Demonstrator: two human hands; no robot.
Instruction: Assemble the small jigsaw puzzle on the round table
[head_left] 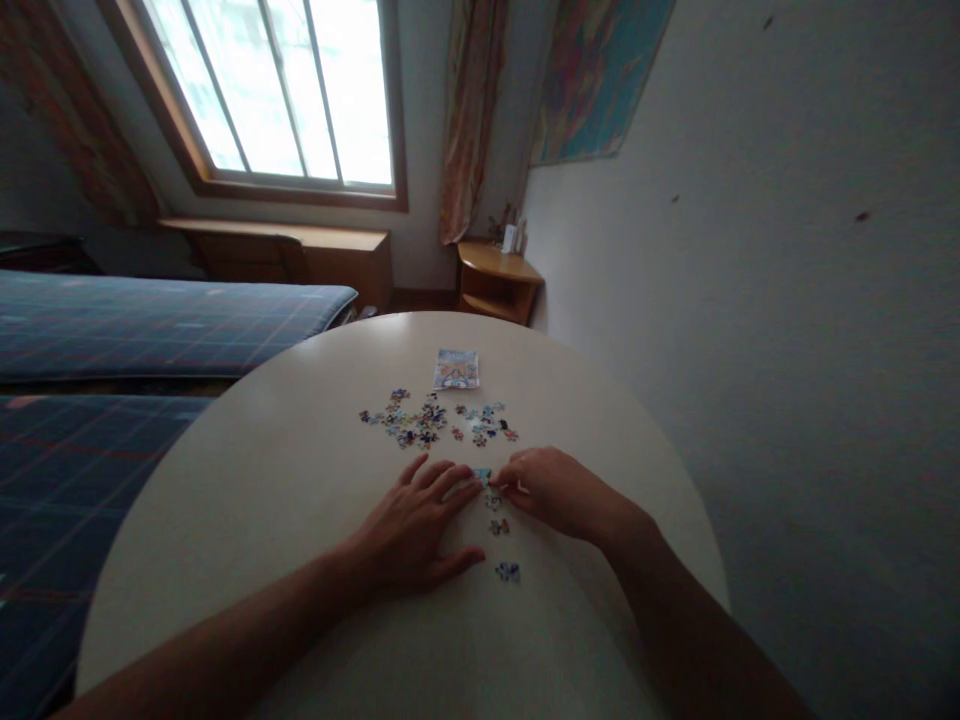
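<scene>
My left hand (420,525) lies flat on the round table with its fingers spread. Its fingertips touch the left side of a small group of joined jigsaw pieces (481,475), light blue on top. On the right side of that group, my right hand (544,488) is closed in a pinch at a jigsaw piece, mostly hidden by the fingers. Just below the fingertips are a loose jigsaw piece (492,501) and another small piece (499,527). Nearer to me, a bluish clump of pieces (508,572) lies right of my left thumb.
Several loose pieces form a larger pile (409,425) and a smaller pile (487,425) beyond my hands. Behind them lies a picture card or packet (456,369). The white round table (300,400) stands beside a plaid-covered bed (150,325), near the right wall (735,330).
</scene>
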